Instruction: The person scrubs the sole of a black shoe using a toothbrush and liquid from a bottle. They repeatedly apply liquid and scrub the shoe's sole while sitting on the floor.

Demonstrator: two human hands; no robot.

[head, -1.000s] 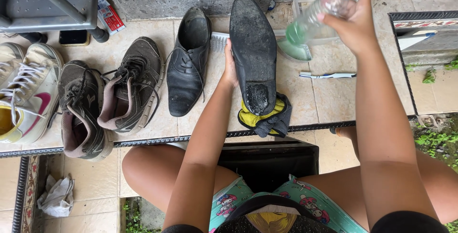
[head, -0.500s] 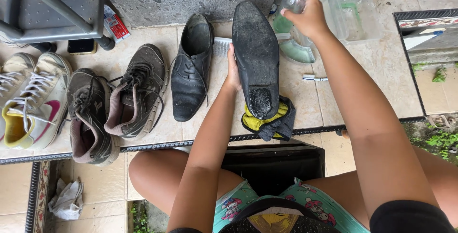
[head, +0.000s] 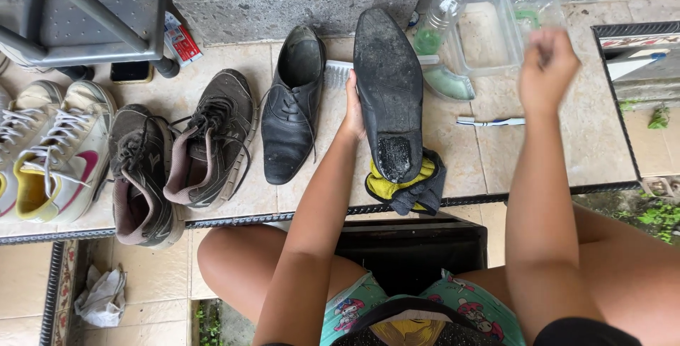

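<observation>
My left hand (head: 352,112) grips the side of a black dress shoe (head: 388,84), which is turned sole up with its heel resting on a yellow and dark cloth (head: 407,184). My right hand (head: 547,70) hovers, blurred, above the tiles with nothing in it, fingers loosely curled. A clear plastic bottle (head: 438,16) with a blue cap and green liquid stands at the wall, apart from that hand. A toothbrush (head: 490,122) lies on the tile below my right hand. The matching black dress shoe (head: 292,101) stands upright to the left.
A pair of worn brown sneakers (head: 180,151) and white sneakers (head: 49,151) line the left. Clear plastic containers (head: 496,31) sit by the wall, a white brush (head: 338,73) lies between the dress shoes, a grey metal stand (head: 85,13) is at top left, and a crumpled rag (head: 103,296) lies on the lower floor.
My right hand set the bottle down at the wall, let go and pulled back to the right. The left hand still holds the upturned shoe.
</observation>
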